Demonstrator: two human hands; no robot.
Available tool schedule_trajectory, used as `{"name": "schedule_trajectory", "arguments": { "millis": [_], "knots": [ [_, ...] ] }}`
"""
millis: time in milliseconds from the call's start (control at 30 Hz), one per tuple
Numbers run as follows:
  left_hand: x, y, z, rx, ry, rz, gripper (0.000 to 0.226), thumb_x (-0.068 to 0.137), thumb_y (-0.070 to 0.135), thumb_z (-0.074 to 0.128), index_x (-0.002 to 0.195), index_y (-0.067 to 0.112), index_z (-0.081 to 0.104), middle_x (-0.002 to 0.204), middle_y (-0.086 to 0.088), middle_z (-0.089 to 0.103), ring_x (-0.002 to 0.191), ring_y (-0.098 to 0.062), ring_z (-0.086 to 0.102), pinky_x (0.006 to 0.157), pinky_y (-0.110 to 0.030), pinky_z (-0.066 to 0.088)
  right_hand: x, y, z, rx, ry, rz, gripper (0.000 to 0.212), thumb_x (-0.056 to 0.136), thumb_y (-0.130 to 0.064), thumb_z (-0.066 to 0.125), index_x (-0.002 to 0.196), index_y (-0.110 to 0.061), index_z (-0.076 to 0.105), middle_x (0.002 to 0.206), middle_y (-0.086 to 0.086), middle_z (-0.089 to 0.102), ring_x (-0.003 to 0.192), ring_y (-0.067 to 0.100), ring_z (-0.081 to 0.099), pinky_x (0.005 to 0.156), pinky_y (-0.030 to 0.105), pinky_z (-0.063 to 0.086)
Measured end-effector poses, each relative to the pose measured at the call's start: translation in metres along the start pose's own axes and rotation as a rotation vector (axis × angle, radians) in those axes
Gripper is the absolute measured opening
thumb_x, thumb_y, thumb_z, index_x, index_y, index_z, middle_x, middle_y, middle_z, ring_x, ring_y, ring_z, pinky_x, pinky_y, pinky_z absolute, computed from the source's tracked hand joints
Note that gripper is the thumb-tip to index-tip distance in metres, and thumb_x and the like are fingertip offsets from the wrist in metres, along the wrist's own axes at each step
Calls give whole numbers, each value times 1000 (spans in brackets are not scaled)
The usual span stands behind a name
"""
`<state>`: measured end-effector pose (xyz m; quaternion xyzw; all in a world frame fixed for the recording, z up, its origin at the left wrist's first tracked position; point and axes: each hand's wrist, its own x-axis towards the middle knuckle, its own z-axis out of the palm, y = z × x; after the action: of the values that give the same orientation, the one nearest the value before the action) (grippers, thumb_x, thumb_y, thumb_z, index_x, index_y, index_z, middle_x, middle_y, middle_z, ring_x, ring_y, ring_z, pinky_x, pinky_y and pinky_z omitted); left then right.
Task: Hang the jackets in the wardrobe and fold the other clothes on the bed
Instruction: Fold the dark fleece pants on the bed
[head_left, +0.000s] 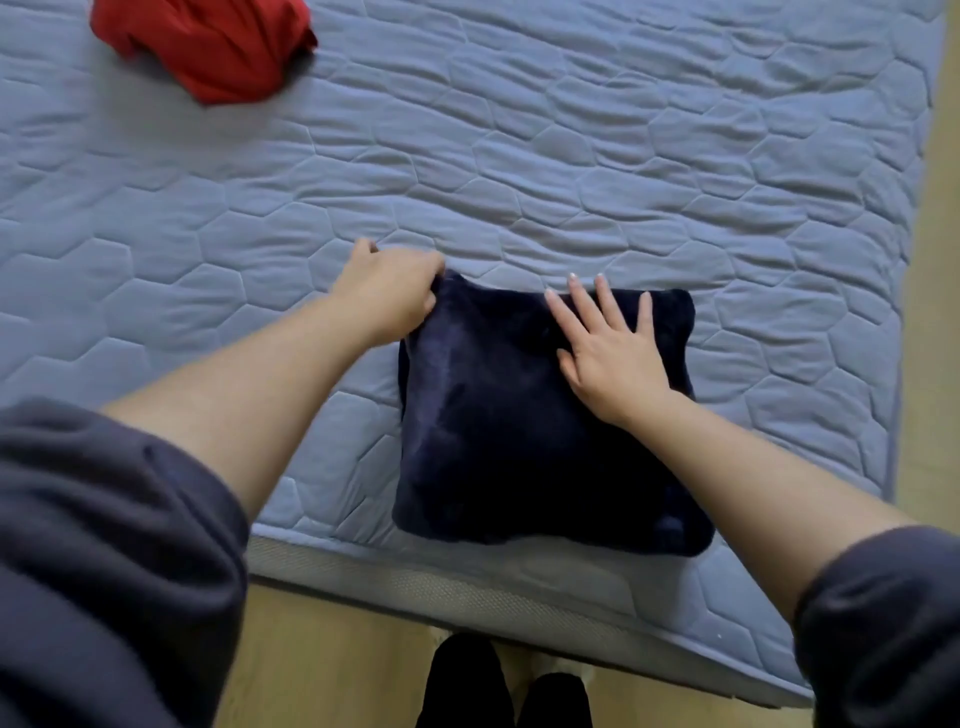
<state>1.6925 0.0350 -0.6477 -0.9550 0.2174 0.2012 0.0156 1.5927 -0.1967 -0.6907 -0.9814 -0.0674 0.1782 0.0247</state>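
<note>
Navy fleece garment (519, 441) lies folded on the bed (623, 156), left grip (389, 291) pinching its far-left corner, right grip (608, 353) spread flat on its far-right part.

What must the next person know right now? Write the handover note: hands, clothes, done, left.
Left hand grips the far left corner of the blue garment. Right hand rests flat on it, fingers straight.
Blue garment lies folded into a rough square by the near edge of the bed. Red garment lies crumpled at the far left.
Done: blue garment nearly folded.
Left: finish it, then fold the red garment. Jackets and wardrobe are not in view.
</note>
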Motion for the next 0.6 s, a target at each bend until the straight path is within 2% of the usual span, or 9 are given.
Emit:
{"name": "schedule_trajectory", "arguments": {
  "millis": [67, 133, 233, 333, 400, 467, 600],
  "knots": [
    [-22, 21, 10, -103, 101, -112, 32, 87, 11, 42, 117, 14, 53, 121, -10, 56, 113, -30, 50, 94, -42, 32, -8, -10, -1, 10, 39, 24, 65, 96, -31, 40, 152, -26, 9, 161, 3, 4, 147, 30, 1, 111, 63, 2],
    [-62, 42, 19, -236, 171, -134, 46, 89, 13, 46, 134, 10, 46, 139, -12, 46, 127, -29, 42, 106, -46, 27, -30, -18, -4, 43, 92, 27, 67, 94, -29, 45, 152, -23, 14, 160, 6, 8, 147, 32, 5, 111, 64, 6],
    [-126, 64, 23, -246, 257, -74, 60, 90, 25, 44, 145, 3, 32, 154, -15, 27, 143, -30, 24, 115, -52, 17, -74, -26, -8, 93, 107, 34, 67, 92, -31, 49, 151, -22, 20, 160, 6, 12, 146, 32, 11, 111, 64, 12],
    [-158, 85, 33, -190, 319, 65, 69, 87, 33, 40, 148, 3, 26, 157, -16, 16, 146, -30, 13, 116, -54, 13, -107, -35, -4, 94, 104, 15, 62, 91, -39, 40, 150, -24, 24, 159, 6, 17, 145, 32, 16, 108, 66, 19],
    [-161, 95, 46, -138, 283, 142, 70, 87, 37, 41, 148, 6, 29, 156, -17, 18, 145, -31, 15, 114, -58, 18, -112, -41, 4, 75, 77, -2, 61, 92, -44, 34, 149, -27, 25, 158, 6, 19, 145, 32, 16, 107, 68, 20],
    [-148, 96, 63, -66, 203, 117, 69, 86, 42, 39, 147, 10, 34, 155, -18, 20, 144, -35, 18, 112, -60, 22, -103, -41, 17, 51, 60, 7, 60, 92, -48, 35, 149, -30, 25, 158, 6, 18, 145, 34, 14, 105, 70, 18],
    [-93, 81, 96, -27, 79, -33, 74, 81, 53, 36, 149, 24, 28, 157, -20, 14, 144, -40, 11, 111, -62, 9, -65, -31, 48, 17, 22, 68, 65, 90, -54, 33, 150, -35, 17, 160, 5, 10, 146, 35, 8, 101, 75, 12]
  ]
}}
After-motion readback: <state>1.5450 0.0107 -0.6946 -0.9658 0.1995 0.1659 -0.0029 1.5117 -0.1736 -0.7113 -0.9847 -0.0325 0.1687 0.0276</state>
